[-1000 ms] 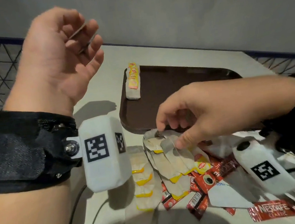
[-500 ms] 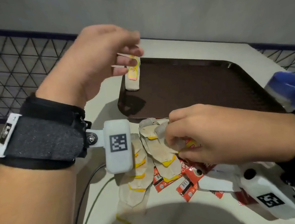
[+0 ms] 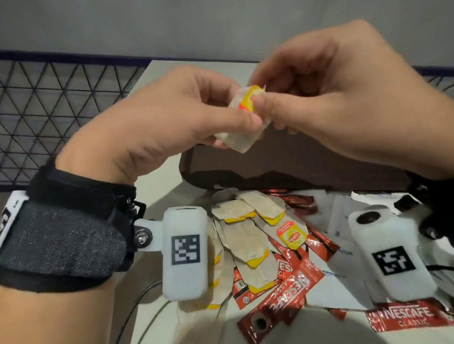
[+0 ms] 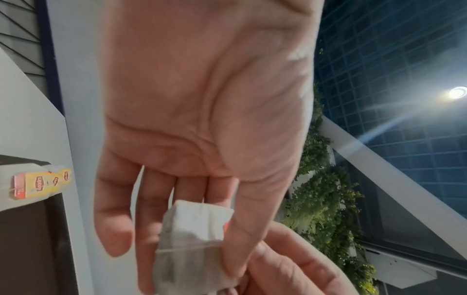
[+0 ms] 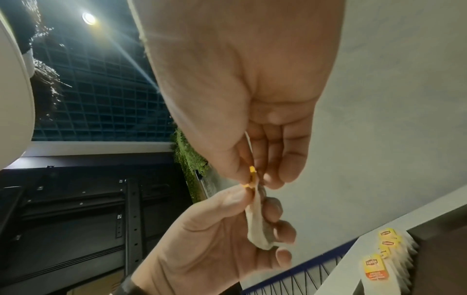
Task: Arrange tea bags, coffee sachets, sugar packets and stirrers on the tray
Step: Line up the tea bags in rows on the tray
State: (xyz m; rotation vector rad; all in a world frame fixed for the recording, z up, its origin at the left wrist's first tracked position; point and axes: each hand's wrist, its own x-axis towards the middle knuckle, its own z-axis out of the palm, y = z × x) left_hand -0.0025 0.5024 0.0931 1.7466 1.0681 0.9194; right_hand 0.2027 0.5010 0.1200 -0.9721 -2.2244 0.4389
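Observation:
Both hands are raised above the near edge of the dark brown tray (image 3: pixel 304 162) and hold one tea bag (image 3: pixel 244 132) between them. My left hand (image 3: pixel 238 130) grips the bag's paper body (image 4: pixel 192 239) between thumb and fingers. My right hand (image 3: pixel 262 96) pinches its yellow tag (image 5: pixel 252 177). A short row of tea bags (image 5: pixel 386 253) with yellow tags lies along the tray's left edge (image 4: pixel 38 183); the head view hides it behind my hands. Loose tea bags (image 3: pixel 245 235), red coffee sachets (image 3: pixel 280 288) and white packets (image 3: pixel 344 271) lie heaped on the table in front of the tray.
A black wire mesh fence (image 3: pixel 26 110) runs along the table's left and far sides, with a grey wall behind it. Cables (image 3: pixel 129 321) trail over the table's near left. Another coffee sachet (image 3: pixel 418 317) lies at the near right.
My right hand has lifted off the pile and my left hand has come back from the tray's left edge. They have met above the tray, holding one tea bag.

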